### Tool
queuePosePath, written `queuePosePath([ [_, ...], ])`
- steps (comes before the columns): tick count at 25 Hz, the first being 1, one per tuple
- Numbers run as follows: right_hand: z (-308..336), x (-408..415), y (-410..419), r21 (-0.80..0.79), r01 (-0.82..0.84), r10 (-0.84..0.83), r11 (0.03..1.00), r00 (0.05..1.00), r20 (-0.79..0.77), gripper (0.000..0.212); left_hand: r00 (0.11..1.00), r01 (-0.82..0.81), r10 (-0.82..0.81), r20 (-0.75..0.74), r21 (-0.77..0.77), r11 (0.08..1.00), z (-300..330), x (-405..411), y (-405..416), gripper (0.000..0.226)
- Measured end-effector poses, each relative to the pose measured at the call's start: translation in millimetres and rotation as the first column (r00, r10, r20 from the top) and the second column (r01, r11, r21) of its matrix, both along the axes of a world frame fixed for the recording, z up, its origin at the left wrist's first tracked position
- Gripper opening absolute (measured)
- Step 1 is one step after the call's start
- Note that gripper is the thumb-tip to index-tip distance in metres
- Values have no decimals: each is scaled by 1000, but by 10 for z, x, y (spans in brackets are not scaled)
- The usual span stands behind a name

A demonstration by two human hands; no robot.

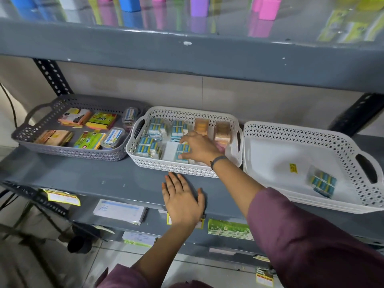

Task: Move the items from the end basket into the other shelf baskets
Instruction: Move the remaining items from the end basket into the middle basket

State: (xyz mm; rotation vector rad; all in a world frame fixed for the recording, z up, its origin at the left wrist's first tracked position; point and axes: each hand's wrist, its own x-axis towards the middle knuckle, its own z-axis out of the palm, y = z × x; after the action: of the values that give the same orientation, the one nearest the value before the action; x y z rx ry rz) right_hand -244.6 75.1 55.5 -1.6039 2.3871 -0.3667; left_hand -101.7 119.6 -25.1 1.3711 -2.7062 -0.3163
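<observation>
— Fingers first: what is the right hand [199, 147] doing?
— Its fingers [184, 140] are spread and curved down over a blue pack [182, 152] in the middle basket [187, 169]. They touch the pack, but I cannot tell whether they grip it or just press on it.
— And the left hand [182, 198]?
— Flat and open, palm down on the grey shelf [93, 177], just in front of the middle basket. It holds nothing.
— Where are the items?
— The end basket [353, 204], white, at the right, has one bundle [323, 183] of blue packs near its right handle, plus a yellow sticker [293, 168] on its floor. The rest of its floor is bare.
— The middle basket?
— White too, touching the end basket's left side. More blue packs fill its left and centre; orange blocks [212, 127] stand along its back right.
— And the third?
— A grey basket [68, 150] at the left, beside the middle one, with coloured pads and two clear boxes.
— Anything on the arm?
— A dark band [218, 161] at the right wrist, and a maroon sleeve [301, 235] pushed up the forearm.
</observation>
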Motion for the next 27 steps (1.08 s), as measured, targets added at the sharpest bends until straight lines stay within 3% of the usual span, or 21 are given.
queuePosePath([
  [3, 113, -183, 388, -365, 198, -168, 910, 979, 113, 34, 1000, -1, 1, 4, -7, 1000, -20, 0, -15, 78],
  [5, 175, -377, 852, -468, 338, -346, 817, 936, 72, 31, 1000, -1, 1, 2, -25, 1000, -46, -2, -19, 78],
  [7, 142, -652, 1405, -337, 521, -547, 784, 837, 21, 38, 1000, -8, 7, -11, -52, 999, -79, -4, -23, 79],
  [9, 34, -996, 1975, -4, 688, -688, 725, 725, -43, 57, 1000, -12, 10, -25, -78, 997, -102, -17, -17, 79],
  [11, -48, -1230, 2372, 319, 684, -690, 656, 715, -114, 79, 1000, -18, 16, -22, -87, 996, -113, -17, -23, 79],
  [13, -80, -1327, 2623, 458, 624, -633, 633, 758, -159, 86, 1000, -22, 20, -20, -96, 995, -115, -17, -27, 79],
  [17, -73, -1404, 2766, 444, 571, -598, 690, 796, -95, 80, 999, -25, 22, -31, -108, 994, -112, -11, -16, 80],
  [19, -31, -1366, 2711, 428, 600, -602, 676, 785, -149, 61, 999, -32, 28, -43, -106, 994, -120, -3, -18, 82],
  [21, -13, -1256, 2610, 356, 688, -682, 632, 712, -165, 52, 998, -29, 24, -50, -102, 994, -126, 7, -21, 84],
  [23, 1, -1101, 2494, 219, 804, -790, 553, 589, -170, 60, 998, -23, 18, -53, -99, 995, -125, 10, -21, 84],
  [24, 7, -1037, 2439, 150, 816, -800, 558, 577, -166, 62, 998, -20, 15, -55, -99, 995, -118, 8, -23, 84],
  [27, -13, -968, 2294, 176, 635, -654, 752, 752, 82, 68, 998, -8, 3, -56, -98, 995, -107, 1, -29, 83],
])
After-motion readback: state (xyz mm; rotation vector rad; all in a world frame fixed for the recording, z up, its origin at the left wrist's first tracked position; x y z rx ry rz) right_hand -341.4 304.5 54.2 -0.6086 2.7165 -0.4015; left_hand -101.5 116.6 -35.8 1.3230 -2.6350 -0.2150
